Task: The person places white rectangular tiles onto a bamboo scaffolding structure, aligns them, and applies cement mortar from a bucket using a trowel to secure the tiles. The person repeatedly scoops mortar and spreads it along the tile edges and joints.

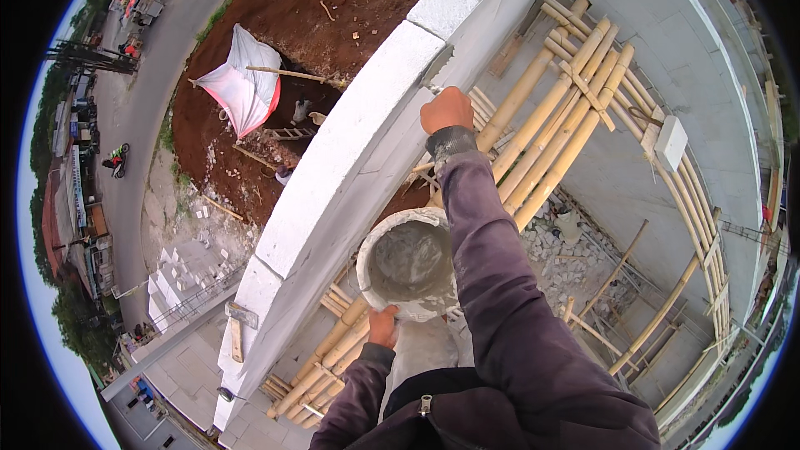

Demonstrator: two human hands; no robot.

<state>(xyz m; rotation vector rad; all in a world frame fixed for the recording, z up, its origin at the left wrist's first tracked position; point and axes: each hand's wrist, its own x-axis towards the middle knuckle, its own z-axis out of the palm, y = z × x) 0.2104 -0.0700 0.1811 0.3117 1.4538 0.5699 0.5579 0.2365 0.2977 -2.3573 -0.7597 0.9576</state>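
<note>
My left hand (383, 327) is closed on the near rim of a round, mortar-crusted bucket (364, 271). Wet grey mortar (410, 260) lies inside it. With the arm stretched forward, my right hand (446, 110) makes a fist beside the inner face of the white block wall (358, 129). A small pale bit shows at its knuckles, but most of what it grips is hidden. Just beyond the fist, a ragged grey mortar patch (439, 65) sits at a step between blocks. A wooden-handled hammer (237, 342) rests on the wall top at the near left.
Bamboo poles (554, 137) form a scaffold along the wall's inner side, high above rubble (562, 254). A white block (671, 143) lies on bamboo at right. Outside, far below, people work in a red-earth pit under a white sheet (246, 75), beside a road (137, 133).
</note>
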